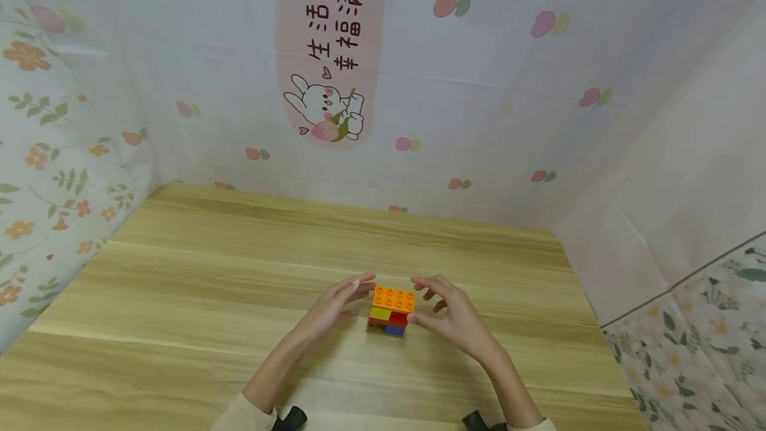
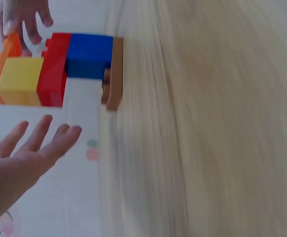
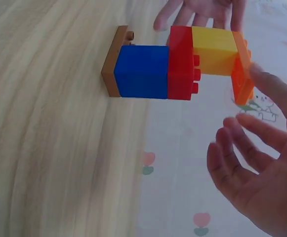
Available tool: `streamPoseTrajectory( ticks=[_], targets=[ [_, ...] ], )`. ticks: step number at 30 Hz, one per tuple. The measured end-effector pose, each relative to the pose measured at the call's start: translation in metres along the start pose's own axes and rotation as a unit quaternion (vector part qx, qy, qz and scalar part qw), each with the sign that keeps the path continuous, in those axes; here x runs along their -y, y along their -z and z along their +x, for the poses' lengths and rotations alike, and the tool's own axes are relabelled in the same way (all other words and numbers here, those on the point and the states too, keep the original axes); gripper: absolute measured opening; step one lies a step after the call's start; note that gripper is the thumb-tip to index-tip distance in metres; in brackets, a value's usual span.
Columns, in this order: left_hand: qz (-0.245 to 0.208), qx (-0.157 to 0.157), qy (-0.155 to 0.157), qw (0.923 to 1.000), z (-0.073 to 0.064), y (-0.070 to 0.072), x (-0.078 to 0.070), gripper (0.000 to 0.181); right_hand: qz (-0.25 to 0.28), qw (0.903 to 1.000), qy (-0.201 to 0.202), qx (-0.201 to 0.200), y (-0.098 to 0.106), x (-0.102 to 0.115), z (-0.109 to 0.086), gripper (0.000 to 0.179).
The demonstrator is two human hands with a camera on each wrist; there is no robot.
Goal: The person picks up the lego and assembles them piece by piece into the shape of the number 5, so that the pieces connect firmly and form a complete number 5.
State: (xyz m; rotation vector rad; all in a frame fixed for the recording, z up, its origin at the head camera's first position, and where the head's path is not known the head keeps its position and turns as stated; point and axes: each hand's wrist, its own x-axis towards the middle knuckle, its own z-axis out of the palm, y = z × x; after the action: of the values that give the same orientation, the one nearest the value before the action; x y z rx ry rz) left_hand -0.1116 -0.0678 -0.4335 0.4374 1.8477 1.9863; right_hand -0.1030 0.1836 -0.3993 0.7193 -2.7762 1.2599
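A stack of toy building bricks stands on the wooden table between both hands. Its base is a brown plate. A blue brick sits on the right part of that plate, with a red brick above it. On the red brick's left part is a yellow brick, topped by an orange studded plate. The left hand is held beside the stack's left side, fingers extended and apart from it. To the right, the right hand has loosely bent fingers; its thumb tip is at the orange plate's edge, contact unclear.
A patterned white cloth hangs behind the table, with a floral cloth at the left and another at the right. Dark wrist-worn devices show at the bottom edge, by the sleeves.
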Motion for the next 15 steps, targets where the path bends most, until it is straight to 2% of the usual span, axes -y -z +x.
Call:
streamPoseTrajectory(
  ticks=[4,7,9,10,12,15],
  targets=[
    [0.058,-0.048,-0.012,0.9971,-0.008,0.007,-0.003,0.052,-0.039,0.9987,0.003,-0.031,0.0,-0.001,-0.01,0.061],
    [0.107,-0.077,-0.04,0.9904,-0.018,0.009,-0.008,0.045,-0.099,0.992,0.057,-0.053,-0.002,-0.003,-0.02,0.069],
    [0.172,-0.082,-0.089,0.9776,-0.023,0.01,-0.011,0.041,-0.146,0.9813,0.108,-0.064,-0.005,-0.006,-0.026,0.077],
    [0.211,-0.08,-0.121,0.9667,-0.025,0.01,-0.012,0.041,-0.166,0.9747,0.133,-0.069,-0.007,-0.008,-0.029,0.08],
    [0.297,-0.075,-0.199,0.9307,-0.027,0.01,-0.013,0.046,-0.186,0.9642,0.173,-0.076,-0.011,-0.012,-0.034,0.085],
    [0.415,-0.06,-0.307,0.8546,-0.025,0.013,-0.01,0.06,-0.204,0.9517,0.215,-0.08,-0.017,-0.015,-0.037,0.084]
  ],
)
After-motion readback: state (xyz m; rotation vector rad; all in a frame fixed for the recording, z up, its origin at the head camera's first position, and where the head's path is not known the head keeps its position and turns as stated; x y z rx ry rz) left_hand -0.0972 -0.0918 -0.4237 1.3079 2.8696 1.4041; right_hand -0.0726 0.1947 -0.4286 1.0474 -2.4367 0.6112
